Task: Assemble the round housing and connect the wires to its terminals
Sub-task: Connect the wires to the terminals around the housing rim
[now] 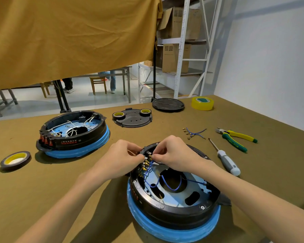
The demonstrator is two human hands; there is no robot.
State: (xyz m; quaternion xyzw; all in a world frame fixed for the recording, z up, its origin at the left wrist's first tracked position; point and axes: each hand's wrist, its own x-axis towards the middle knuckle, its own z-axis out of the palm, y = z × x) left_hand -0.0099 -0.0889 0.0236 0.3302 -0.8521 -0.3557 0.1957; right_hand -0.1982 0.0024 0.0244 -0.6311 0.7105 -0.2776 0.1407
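Olive felt bench — both grips, left hand, right hand, pinching blue wire at round black housing.

— What does the person wear on the arms?
— Nothing I can see: the left hand and right hand are bare, forearms apparently unsleeved to the near edge.
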